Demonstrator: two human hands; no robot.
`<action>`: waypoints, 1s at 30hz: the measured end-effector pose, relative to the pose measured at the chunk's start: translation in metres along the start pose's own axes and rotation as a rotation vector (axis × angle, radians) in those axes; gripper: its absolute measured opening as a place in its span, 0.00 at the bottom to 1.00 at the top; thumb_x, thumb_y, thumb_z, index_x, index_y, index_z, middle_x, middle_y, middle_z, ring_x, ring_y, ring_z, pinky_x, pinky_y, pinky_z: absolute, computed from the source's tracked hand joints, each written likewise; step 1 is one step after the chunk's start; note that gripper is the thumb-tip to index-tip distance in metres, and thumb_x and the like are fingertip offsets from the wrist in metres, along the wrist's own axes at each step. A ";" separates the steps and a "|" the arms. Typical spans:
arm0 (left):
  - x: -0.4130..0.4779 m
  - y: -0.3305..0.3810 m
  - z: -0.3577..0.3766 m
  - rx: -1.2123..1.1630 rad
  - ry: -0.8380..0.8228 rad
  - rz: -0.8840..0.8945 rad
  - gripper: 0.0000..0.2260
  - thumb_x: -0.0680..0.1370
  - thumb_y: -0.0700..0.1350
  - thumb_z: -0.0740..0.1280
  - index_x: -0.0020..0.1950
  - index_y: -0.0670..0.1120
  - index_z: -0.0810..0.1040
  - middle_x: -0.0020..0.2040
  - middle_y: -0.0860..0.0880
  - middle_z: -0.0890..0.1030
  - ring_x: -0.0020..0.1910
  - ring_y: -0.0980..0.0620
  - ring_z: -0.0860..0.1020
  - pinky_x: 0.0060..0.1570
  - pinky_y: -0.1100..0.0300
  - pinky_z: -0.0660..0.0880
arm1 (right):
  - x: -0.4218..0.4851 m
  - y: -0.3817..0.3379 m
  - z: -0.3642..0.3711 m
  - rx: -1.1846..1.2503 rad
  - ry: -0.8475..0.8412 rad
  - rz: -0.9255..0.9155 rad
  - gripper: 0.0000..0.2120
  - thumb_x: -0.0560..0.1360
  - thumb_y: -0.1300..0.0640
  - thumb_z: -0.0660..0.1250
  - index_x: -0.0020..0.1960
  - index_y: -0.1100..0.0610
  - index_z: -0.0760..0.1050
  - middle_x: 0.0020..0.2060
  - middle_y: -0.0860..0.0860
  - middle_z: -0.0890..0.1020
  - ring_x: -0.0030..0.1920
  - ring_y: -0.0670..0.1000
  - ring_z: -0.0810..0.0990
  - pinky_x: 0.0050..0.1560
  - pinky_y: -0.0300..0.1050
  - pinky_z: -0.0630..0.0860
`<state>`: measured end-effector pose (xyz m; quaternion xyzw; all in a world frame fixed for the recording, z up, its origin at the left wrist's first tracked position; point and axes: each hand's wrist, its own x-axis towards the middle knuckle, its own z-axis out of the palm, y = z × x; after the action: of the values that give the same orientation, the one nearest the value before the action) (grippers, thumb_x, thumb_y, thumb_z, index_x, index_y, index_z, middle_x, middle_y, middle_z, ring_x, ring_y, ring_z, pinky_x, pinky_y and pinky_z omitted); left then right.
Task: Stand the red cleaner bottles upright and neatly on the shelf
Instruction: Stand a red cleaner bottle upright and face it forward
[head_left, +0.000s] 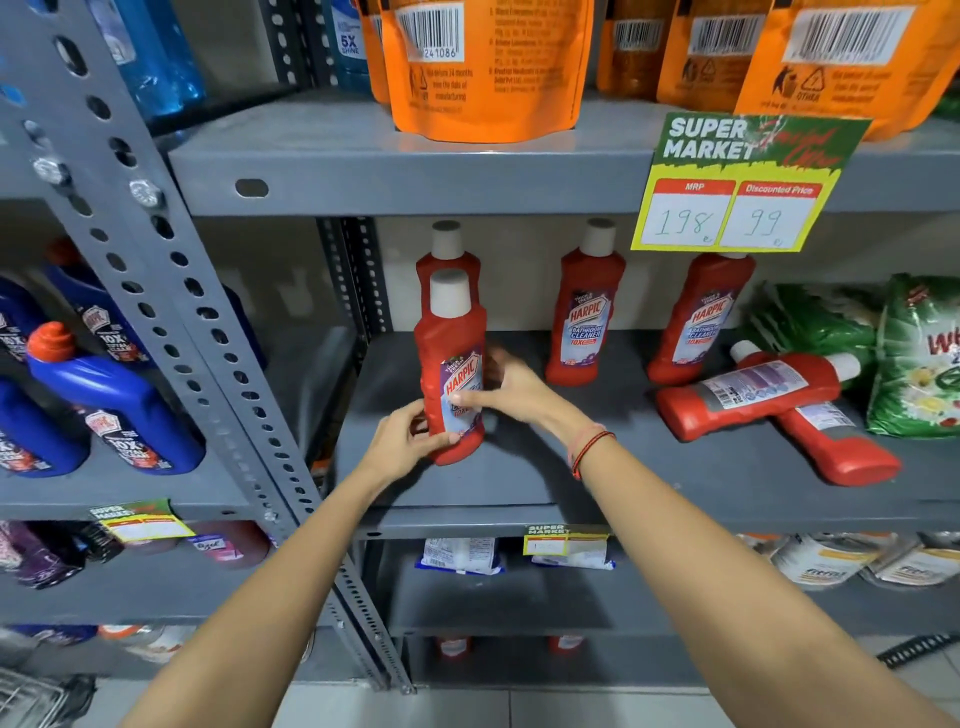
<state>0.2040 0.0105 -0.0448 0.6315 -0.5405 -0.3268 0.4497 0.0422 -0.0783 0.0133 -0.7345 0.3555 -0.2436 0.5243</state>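
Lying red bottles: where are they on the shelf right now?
Two lying red bottles sit crossed at the right of the middle shelf, against the green detergent bags, in front of the rightmost upright bottle.

Red cleaner bottles (453, 364): six. Four upright, two lying crossed (748, 392). Hands: two. Orange pouches (483, 67) above: four visible. Green bags (919, 358): at least two.
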 end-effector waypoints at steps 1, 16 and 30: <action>0.001 0.002 -0.005 0.070 -0.007 0.024 0.15 0.68 0.44 0.76 0.53 0.48 0.79 0.48 0.51 0.81 0.45 0.55 0.80 0.44 0.67 0.79 | 0.000 0.004 0.003 0.004 -0.013 0.002 0.31 0.64 0.58 0.78 0.63 0.56 0.68 0.61 0.56 0.78 0.59 0.54 0.78 0.64 0.56 0.74; -0.012 0.003 -0.004 0.083 0.145 -0.024 0.20 0.68 0.40 0.75 0.58 0.41 0.76 0.53 0.45 0.81 0.52 0.49 0.81 0.50 0.62 0.78 | -0.018 0.020 0.028 -0.047 0.271 -0.054 0.28 0.65 0.53 0.77 0.60 0.61 0.72 0.56 0.58 0.81 0.53 0.53 0.81 0.52 0.43 0.79; 0.022 0.092 0.168 0.413 0.116 0.375 0.15 0.76 0.49 0.66 0.59 0.43 0.76 0.58 0.42 0.77 0.60 0.46 0.73 0.62 0.54 0.68 | -0.110 0.107 -0.176 0.170 1.307 0.378 0.19 0.72 0.54 0.71 0.52 0.70 0.75 0.50 0.67 0.80 0.53 0.64 0.78 0.53 0.51 0.69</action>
<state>0.0220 -0.0477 -0.0225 0.6163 -0.6765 -0.0841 0.3943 -0.1845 -0.1190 -0.0280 -0.3182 0.7007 -0.5682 0.2914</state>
